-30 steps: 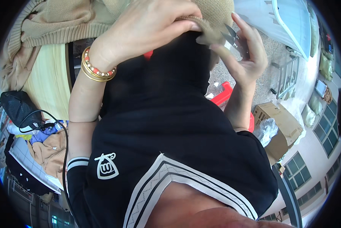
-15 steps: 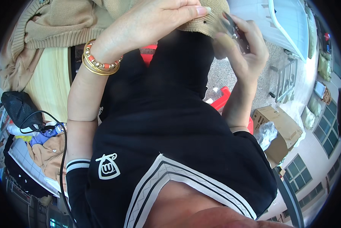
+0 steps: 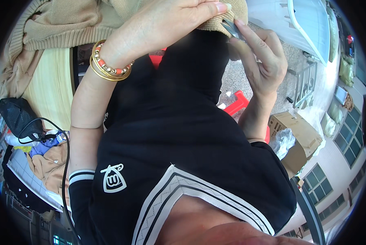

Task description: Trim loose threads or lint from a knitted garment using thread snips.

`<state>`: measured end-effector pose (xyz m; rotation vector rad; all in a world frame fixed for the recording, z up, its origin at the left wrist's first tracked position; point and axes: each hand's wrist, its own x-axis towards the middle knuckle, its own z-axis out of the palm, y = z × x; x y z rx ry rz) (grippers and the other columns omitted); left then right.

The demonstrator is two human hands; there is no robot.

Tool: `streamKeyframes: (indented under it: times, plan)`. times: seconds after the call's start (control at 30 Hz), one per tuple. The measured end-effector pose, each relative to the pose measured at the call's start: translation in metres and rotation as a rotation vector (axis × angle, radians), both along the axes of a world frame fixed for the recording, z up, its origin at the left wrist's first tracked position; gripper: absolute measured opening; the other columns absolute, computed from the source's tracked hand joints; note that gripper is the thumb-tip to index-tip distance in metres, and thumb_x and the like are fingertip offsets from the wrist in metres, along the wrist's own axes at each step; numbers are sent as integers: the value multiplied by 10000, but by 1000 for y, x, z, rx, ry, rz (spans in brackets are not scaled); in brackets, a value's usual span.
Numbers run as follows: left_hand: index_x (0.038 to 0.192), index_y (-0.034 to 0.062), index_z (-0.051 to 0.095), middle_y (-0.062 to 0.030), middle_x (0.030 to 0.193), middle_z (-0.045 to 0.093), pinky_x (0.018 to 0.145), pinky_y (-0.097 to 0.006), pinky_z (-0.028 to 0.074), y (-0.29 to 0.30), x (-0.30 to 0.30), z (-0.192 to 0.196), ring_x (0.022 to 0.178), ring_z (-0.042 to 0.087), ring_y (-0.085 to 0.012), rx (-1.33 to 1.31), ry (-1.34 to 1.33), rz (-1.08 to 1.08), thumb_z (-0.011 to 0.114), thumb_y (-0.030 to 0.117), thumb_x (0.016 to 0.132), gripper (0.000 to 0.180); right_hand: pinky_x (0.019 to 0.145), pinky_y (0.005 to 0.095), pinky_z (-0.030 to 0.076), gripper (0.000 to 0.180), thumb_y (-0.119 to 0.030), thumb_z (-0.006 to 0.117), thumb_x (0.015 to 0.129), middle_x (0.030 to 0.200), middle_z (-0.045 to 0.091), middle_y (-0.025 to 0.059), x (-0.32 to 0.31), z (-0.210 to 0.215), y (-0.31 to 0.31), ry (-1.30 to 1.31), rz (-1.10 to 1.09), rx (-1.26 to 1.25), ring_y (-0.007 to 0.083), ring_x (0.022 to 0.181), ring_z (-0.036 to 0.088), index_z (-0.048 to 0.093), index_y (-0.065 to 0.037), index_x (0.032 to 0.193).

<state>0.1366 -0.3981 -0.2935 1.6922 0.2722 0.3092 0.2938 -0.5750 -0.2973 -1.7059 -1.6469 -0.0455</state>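
Note:
My left hand (image 3: 174,22) lies over a tan knitted garment (image 3: 70,20) at the top of the view. Its thumb and fingers pinch the ribbed edge of the cloth. My right hand (image 3: 265,59) grips small metal thread snips (image 3: 232,30) between thumb and fingers. The pointed blades touch or nearly touch the garment's edge, just below my left thumb tip; whether a thread lies between them is too small to tell. The garment spreads left over a pale wooden tabletop (image 3: 52,81), and part of it hangs over my dark-trousered lap.
A white plastic bin (image 3: 309,28) stands at the far right, with a grey metal frame (image 3: 307,83) nearer. Right of my lap are a red plastic stool part (image 3: 236,104) and an open cardboard box (image 3: 299,134). On the left lie a black mesh pouch (image 3: 17,116), a cable and folded clothes (image 3: 48,163).
My right hand has brought the snips left against the garment's edge, with the fingers stretched further along them. My left hand has shifted slightly up and right, still pinching the cloth.

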Motion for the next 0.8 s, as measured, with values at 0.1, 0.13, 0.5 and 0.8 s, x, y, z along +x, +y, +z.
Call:
streamKeyframes:
  times: [0.1,0.13,0.5,0.8]
  plan:
    - [852,-55,581,-82,694,562,648,-318,448,-1,0,1,671,507,-140,19,-1,3,528,201,1060,334,529,260,414,425,-127,887,732,731,560,12,0,-2,0,10,1,12,102,601,509,790,-96,1145]
    - [854,-56,583,-81,693,565,645,-316,449,-1,0,1,669,508,-139,52,-13,10,530,201,1059,333,529,260,414,425,-127,887,732,731,560,12,0,-2,0,12,1,11,102,601,509,790,-96,1145]
    - [906,-60,645,-88,756,631,685,-301,477,-2,3,3,721,571,-143,31,-130,40,576,185,1032,285,546,209,412,339,6,813,828,815,629,-10,-8,-3,8,906,-89,4,56,638,553,742,13,1159]
    - [1041,-10,657,-107,963,638,785,-313,512,-1,-7,-14,881,636,-203,648,-445,271,717,84,923,162,760,264,441,134,-38,751,885,879,616,57,59,24,-6,992,90,183,142,803,571,684,26,982]
